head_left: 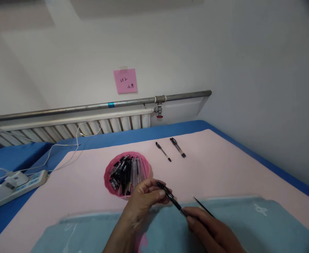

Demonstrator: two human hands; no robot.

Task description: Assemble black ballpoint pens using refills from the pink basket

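My left hand [144, 198] pinches the upper end of a black pen barrel [170, 196] just in front of a pink bowl [109, 175] filled with several black and clear pens. My right hand [212, 233] grips the lower end of that barrel and also holds a thin black refill [203, 206] that sticks out up and to the left. Two assembled black pens [163, 151] [178, 147] lie side by side on the pink cloth [223, 165] farther back.
A light blue cloth [249, 225] covers the near part of the table. A white power strip [14, 186] with cables lies at the left on the blue cover. A radiator and a pipe [91, 105] run along the wall, with a pink note [125, 80] above.
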